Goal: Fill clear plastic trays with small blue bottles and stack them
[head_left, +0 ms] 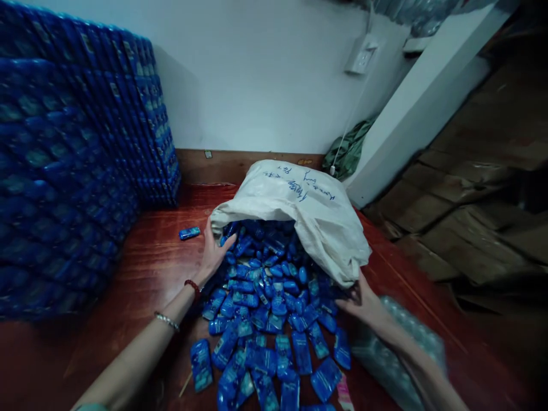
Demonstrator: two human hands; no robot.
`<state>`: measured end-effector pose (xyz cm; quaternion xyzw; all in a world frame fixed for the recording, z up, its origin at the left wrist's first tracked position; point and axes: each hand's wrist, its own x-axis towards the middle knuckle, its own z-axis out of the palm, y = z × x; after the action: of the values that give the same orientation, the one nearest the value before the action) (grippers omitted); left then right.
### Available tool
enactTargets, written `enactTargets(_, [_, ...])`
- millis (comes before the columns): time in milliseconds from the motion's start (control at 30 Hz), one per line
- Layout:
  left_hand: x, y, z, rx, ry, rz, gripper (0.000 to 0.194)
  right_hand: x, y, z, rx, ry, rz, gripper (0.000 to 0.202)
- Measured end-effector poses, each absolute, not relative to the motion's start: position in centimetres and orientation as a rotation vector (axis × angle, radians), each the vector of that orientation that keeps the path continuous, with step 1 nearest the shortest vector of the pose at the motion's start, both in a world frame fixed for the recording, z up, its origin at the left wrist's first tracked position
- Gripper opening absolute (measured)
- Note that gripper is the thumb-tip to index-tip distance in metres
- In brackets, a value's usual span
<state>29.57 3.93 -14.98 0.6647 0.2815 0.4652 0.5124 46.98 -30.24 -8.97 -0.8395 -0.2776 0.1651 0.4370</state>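
A white sack (pixel 299 197) with blue handwriting lies on its side, its mouth facing me. Many small blue packets (pixel 265 297) fill the opening and spread out over the red wooden surface. My left hand (pixel 214 249) grips the left edge of the sack's mouth, thumb on the inner side near the packets. At the right corner of the mouth, my right hand (pixel 358 299) holds the gathered cloth between its fingers, partly hidden by the sack.
Stacked blue packs (pixel 85 142) stand tall at the left. One loose packet (pixel 189 233) lies left of the sack. Clear plastic trays (pixel 398 342) sit under my right forearm. Brown cartons (pixel 483 228) are piled at the right, beyond a white post (pixel 411 108).
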Motion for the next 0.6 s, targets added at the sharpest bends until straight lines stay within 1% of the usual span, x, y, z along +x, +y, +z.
enactTargets(33, [30.2, 4.4, -14.3, 1.690, 0.753, 1.123, 0.066, 46.0, -29.3, -8.9, -2.110, -0.628, 0.305, 0.098])
enactTargets(67, [30.9, 5.1, -13.6, 1.754, 0.822, 1.144, 0.061, 45.4, -28.2, -8.8, -2.143, -0.549, 0.172, 0.105])
enactTargets(100, [31.8, 5.9, -12.9, 1.794, 0.859, 1.168, 0.052, 45.3, -27.0, -8.5, -2.165, -0.466, 0.021, 0.106])
enactTargets(133, [32.7, 6.7, -12.2, 1.809, 0.858, 1.184, 0.040, 45.7, -25.7, -8.2, -2.169, -0.401, -0.123, 0.102])
enactTargets(167, [33.6, 7.5, -11.5, 1.809, 0.828, 1.178, 0.031, 46.5, -24.4, -7.7, -2.157, -0.362, -0.233, 0.093])
enactTargets(200, [34.5, 8.2, -11.0, 1.798, 0.787, 1.155, 0.027, 47.6, -23.0, -7.2, -2.134, -0.333, -0.301, 0.081])
enactTargets(233, [35.3, 8.8, -10.6, 1.780, 0.747, 1.122, 0.028, 48.8, -21.6, -6.7, -2.111, -0.293, -0.322, 0.071])
enactTargets(267, [35.8, 9.4, -10.2, 1.764, 0.714, 1.085, 0.031, 50.1, -20.2, -6.2, -2.096, -0.230, -0.310, 0.064])
enactTargets(400, [36.4, 11.3, -9.7, 1.757, 0.617, 0.903, 0.045, 55.0, -16.3, -3.9, -2.068, 0.002, -0.164, 0.051])
enactTargets(500, [36.0, 12.9, -9.5, 1.763, 0.516, 0.664, 0.053, 58.3, -16.3, -2.2, -1.859, -0.114, 0.145, 0.033])
enactTargets(600, [35.9, 14.3, -9.4, 1.746, 0.403, 0.372, 0.055, 60.9, -18.7, -1.2, -1.754, -0.213, 0.495, 0.020])
